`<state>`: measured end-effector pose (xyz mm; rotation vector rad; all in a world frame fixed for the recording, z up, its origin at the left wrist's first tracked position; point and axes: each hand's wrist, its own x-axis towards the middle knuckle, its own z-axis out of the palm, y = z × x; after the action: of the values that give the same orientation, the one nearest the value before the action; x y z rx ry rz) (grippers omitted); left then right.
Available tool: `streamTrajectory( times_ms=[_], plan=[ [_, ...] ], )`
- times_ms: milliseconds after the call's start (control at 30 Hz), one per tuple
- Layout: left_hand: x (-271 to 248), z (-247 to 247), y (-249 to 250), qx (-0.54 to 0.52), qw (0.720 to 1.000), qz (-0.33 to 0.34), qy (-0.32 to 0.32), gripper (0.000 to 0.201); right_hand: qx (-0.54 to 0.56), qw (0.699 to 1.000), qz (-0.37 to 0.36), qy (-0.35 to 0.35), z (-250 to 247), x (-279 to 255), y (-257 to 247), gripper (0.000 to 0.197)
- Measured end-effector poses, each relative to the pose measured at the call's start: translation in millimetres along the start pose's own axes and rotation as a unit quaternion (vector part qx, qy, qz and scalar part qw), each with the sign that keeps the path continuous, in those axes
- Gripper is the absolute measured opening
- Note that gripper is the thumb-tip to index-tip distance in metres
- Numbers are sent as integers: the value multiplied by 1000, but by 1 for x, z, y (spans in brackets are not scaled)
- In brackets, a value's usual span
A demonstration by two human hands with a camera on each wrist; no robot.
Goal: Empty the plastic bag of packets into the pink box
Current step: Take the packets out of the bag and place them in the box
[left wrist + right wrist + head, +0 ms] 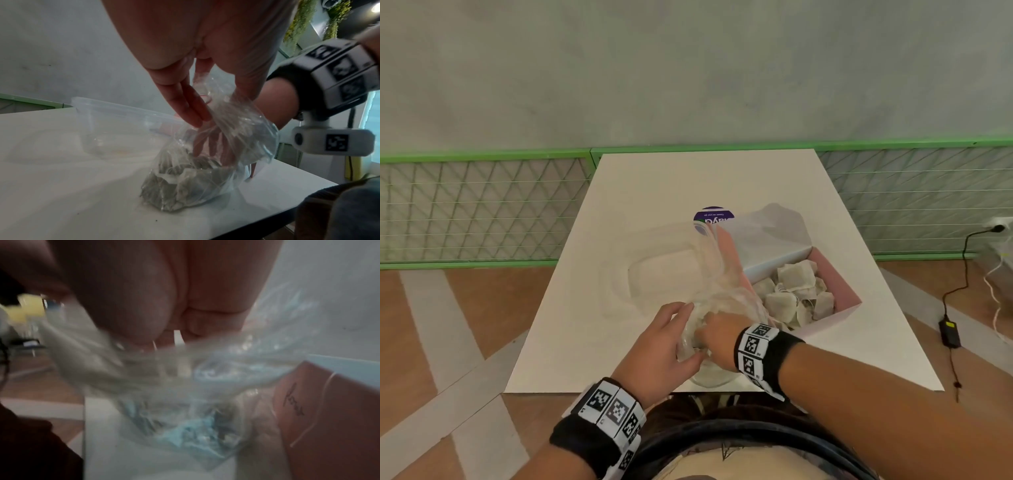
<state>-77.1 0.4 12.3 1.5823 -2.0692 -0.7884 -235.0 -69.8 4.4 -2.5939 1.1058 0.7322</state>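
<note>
A clear plastic bag [714, 375] of grey-green packets [180, 186] stands on the white table [571, 342] near its front edge. Its crumpled neck rises between my hands, with a thin red band [205, 97] on it. My left hand [688, 329] pinches the neck between fingers [185, 105] and thumb. My right hand [709, 339] grips the neck from the other side, and its fingers show through the plastic [207, 142]. Just right of the bag the pink box [839, 284] lies open with several packets [798, 291] inside. Its pink wall [329, 410] stands beside the bag [185, 402].
An empty clear plastic tub [654, 274] sits left of the pink box, with a purple round label [714, 216] behind it. A power adapter [950, 332] with its cable lies on the floor to the right. A green mesh fence [482, 205] runs behind the table.
</note>
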Motion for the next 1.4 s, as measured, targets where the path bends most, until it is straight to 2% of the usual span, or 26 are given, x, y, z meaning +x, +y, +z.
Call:
streamTrajectory(
  times_ms=[133, 233, 300, 400, 467, 633, 800, 1033, 1233, 1400],
  plan=[
    [-7, -4, 0, 22, 1000, -3, -3, 78, 15, 992, 119, -30, 10, 31, -4, 50],
    [-6, -4, -4, 24, 1000, -1, -3, 78, -8, 993, 102, -63, 9, 38, -8, 50],
    [-5, -3, -5, 21, 1000, -2, -3, 79, 7, 995, 77, -56, 3, 31, -6, 38],
    [-4, 0, -6, 10, 1000, 5, 1, 78, 36, 998, 50, -11, 2, 13, 7, 25],
    [-3, 2, -7, 3, 1000, 8, 3, 77, 71, 995, 16, 61, 2, 2, 14, 20],
    [-1, 2, -8, 4, 1000, 8, 3, 78, 200, 961, 3, 193, -12, -26, 27, 14],
    [2, 1, -9, 4, 1000, 21, 9, 80, 296, 925, -2, 238, -31, -51, 33, 8],
    [4, 4, -12, 22, 1000, 18, 6, 78, 444, 848, 6, 291, -59, -86, 44, 7],
    [7, 5, -12, 32, 999, 7, 1, 80, 448, 840, 2, 306, -88, -119, 46, 8],
    [7, 4, -11, 34, 999, 1, -4, 80, 446, 825, -7, 348, -104, -143, 55, 11]
  ],
)
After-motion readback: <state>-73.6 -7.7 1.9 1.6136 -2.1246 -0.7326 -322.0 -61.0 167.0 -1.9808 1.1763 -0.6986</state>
